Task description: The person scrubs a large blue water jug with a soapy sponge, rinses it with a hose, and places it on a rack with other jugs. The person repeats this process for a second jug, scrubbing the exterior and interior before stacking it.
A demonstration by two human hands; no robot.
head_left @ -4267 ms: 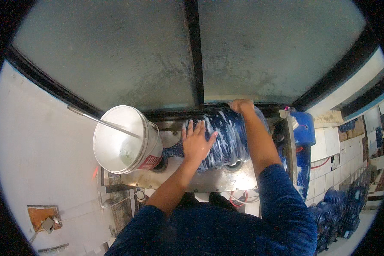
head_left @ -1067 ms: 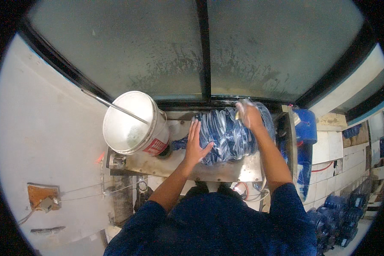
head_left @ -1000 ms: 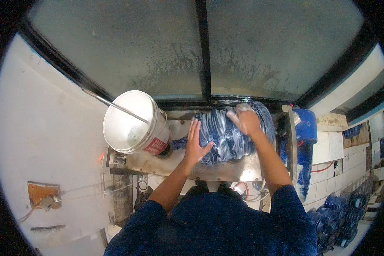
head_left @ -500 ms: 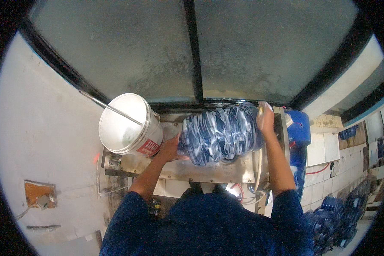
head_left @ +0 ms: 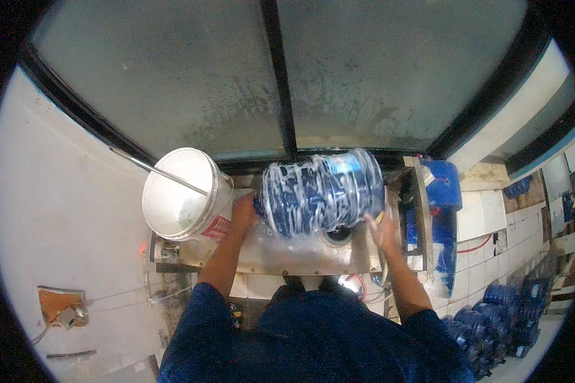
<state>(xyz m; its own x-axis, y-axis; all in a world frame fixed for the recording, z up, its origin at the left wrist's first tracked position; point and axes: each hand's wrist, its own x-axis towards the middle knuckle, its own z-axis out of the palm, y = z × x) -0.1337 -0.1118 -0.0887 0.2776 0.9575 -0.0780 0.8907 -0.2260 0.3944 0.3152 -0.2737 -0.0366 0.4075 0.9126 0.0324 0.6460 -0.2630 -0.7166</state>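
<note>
A large blue water jug (head_left: 313, 195), streaked with white suds, lies on its side over the metal counter (head_left: 281, 255). Its neck points left, and a light-blue label shows near its base. My left hand (head_left: 244, 214) is closed around the neck end, with the fingers partly hidden. At the base end, my right hand (head_left: 383, 233) is closed on a small yellowish scrubbing sponge (head_left: 381, 217), held against or close to the jug's lower right edge. Most of the sponge is covered by the fingers. Below the jug, a round dark opening (head_left: 337, 235) shows in the counter.
A white bucket (head_left: 179, 191) with a metal rod (head_left: 160, 171) leaning in it stands left of the jug. Frosted window panes (head_left: 377, 83) rise behind the counter. To the right is a blue plastic container (head_left: 443, 185); several blue jugs (head_left: 492, 319) stand on the floor.
My right hand has come down from the jug's upper right end to its lower right edge. The jug has turned, bringing its label into view, and its suds look thinner.
</note>
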